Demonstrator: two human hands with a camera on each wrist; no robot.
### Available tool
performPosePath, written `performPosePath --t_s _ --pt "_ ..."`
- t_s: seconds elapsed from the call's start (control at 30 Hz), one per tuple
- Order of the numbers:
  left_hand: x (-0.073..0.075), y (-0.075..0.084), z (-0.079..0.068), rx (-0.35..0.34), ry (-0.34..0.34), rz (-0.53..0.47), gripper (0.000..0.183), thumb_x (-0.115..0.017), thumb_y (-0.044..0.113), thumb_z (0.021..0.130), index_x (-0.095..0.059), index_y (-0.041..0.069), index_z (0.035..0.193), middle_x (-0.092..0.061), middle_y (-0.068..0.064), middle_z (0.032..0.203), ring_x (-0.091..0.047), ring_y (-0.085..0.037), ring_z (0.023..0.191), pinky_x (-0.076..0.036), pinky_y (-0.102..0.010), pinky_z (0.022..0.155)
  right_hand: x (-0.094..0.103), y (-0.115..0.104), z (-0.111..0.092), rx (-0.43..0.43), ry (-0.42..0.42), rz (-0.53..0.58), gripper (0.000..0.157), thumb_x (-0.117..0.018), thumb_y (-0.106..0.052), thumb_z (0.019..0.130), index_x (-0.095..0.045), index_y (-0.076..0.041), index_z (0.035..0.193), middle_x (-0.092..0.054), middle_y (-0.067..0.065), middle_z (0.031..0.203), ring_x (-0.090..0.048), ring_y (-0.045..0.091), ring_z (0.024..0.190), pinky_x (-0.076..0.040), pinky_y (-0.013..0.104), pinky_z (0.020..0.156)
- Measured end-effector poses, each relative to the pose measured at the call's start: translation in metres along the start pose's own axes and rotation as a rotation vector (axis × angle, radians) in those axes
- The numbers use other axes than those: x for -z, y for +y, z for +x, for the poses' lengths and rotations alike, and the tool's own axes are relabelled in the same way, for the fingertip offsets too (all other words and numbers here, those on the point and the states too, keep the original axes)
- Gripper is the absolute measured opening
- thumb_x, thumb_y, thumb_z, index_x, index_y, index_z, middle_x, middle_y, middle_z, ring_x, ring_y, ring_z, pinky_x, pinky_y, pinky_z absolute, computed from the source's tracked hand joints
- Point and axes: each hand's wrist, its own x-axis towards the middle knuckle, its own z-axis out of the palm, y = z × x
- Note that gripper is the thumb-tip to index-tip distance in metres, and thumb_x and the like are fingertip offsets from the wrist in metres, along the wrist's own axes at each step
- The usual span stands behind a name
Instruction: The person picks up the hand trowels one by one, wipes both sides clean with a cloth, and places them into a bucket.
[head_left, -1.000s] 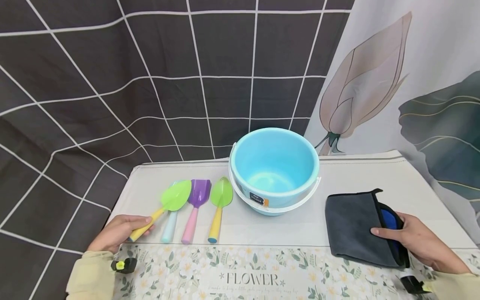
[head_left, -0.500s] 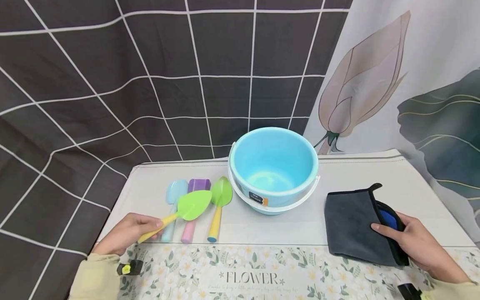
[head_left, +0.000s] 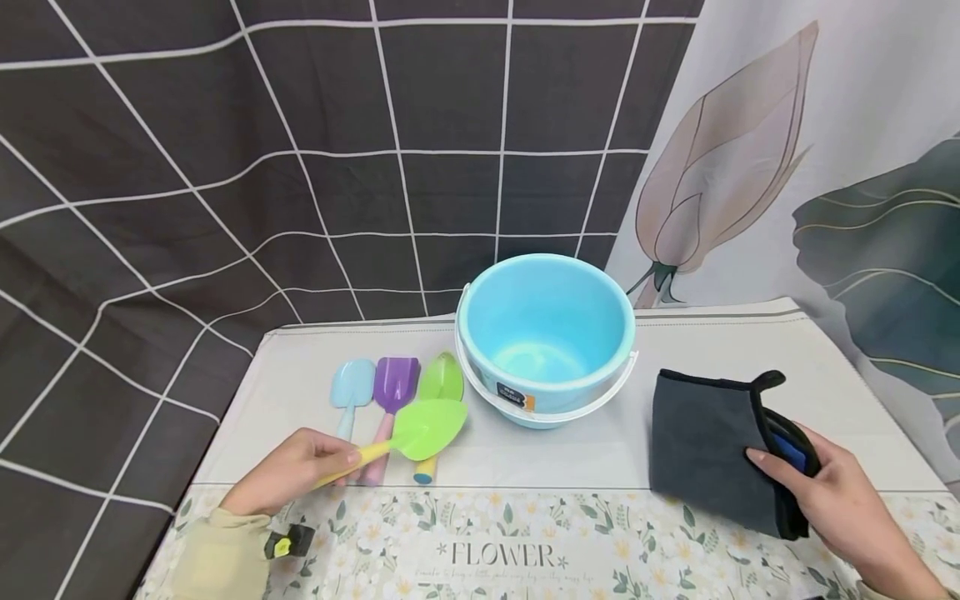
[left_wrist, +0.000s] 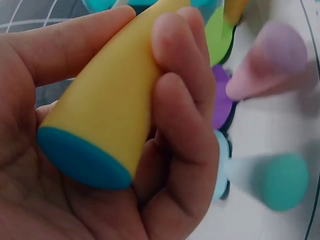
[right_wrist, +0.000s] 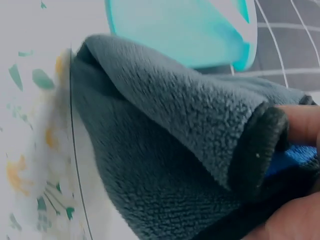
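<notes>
My left hand [head_left: 300,468] grips the yellow handle [left_wrist: 107,95] of a toy shovel with a bright green blade [head_left: 430,428], held above the others. The handle's blue end faces the left wrist camera. Beneath it on the table lie a light blue shovel [head_left: 352,383], a purple shovel [head_left: 396,383] with a pink handle, and a second green shovel [head_left: 441,377] with a yellow handle, partly covered. At the right, my right hand [head_left: 832,487] pinches a folded dark grey cloth [head_left: 712,450] with black edging and a blue inner side. The right wrist view shows the cloth's [right_wrist: 150,130] fluffy folds.
A light blue bucket [head_left: 543,404] with a white handle stands upright at the back middle. Across the table's front lies a flower-printed strip [head_left: 502,533]. A dark checked curtain [head_left: 450,192] rises behind, with a pale flower-patterned one [head_left: 720,192] at the right.
My left hand has carried the green shovel to the right, from over the light blue shovel to over the other green one. The right hand has lifted and tilted the cloth slightly.
</notes>
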Motion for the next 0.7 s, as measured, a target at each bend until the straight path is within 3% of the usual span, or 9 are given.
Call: performPosePath --t_s 0.17,0.33,0.47,0.63,0.7 --pt "-0.013 0.008 0.004 0.018 -0.009 0.039 0.026 -0.064 0.017 0.099 -0.075 -0.006 0.101 -0.068 -0.014 0.077 -0.05 -0.01 0.059 -0.038 -0.019 0.05 -0.004 -0.004 -0.009 -0.012 0.033 -0.047 0.071 -0.058 -0.036 0.103 -0.029 0.003 0.155 -0.041 0.038 0.144 -0.057 -0.015 0.085 -0.058 0.026 0.068" --pt "-0.027 0.016 0.006 0.009 -0.003 0.113 0.026 -0.064 0.022 0.099 -0.074 0.0 0.091 -0.063 -0.006 0.069 -0.044 -0.007 0.055 -0.031 -0.019 0.047 -0.009 -0.005 -0.018 0.031 0.063 -0.045 0.067 -0.053 -0.032 0.105 -0.024 -0.002 0.158 -0.04 0.038 0.144 -0.054 -0.019 0.086 -0.058 0.025 0.068" --pt "-0.035 0.02 0.008 -0.028 -0.014 0.13 0.026 -0.063 0.024 0.099 -0.072 0.003 0.087 -0.06 -0.003 0.066 -0.037 -0.003 0.05 -0.027 -0.018 0.044 -0.016 -0.012 -0.027 0.11 0.178 -0.098 0.053 -0.056 -0.021 0.105 -0.039 -0.004 0.151 -0.049 0.034 0.134 -0.052 -0.019 0.084 -0.056 0.021 0.062" --pt "-0.045 0.022 0.011 -0.061 -0.032 0.135 0.022 -0.064 0.023 0.099 -0.074 0.004 0.095 -0.059 -0.002 0.066 -0.039 -0.003 0.051 -0.032 -0.019 0.046 -0.031 -0.023 -0.04 0.206 0.333 -0.181 0.038 -0.066 -0.009 0.098 -0.058 -0.003 0.134 -0.062 0.024 0.12 -0.049 -0.021 0.083 -0.048 0.011 0.064" --pt "-0.05 0.022 0.012 -0.074 -0.037 0.138 0.021 -0.066 0.022 0.098 -0.076 0.004 0.099 -0.06 -0.002 0.067 -0.042 -0.003 0.053 -0.035 -0.02 0.047 -0.036 -0.024 -0.046 0.259 0.357 -0.188 0.036 -0.067 -0.005 0.096 -0.062 -0.004 0.132 -0.065 0.005 0.119 -0.048 -0.022 0.088 -0.046 0.007 0.07"
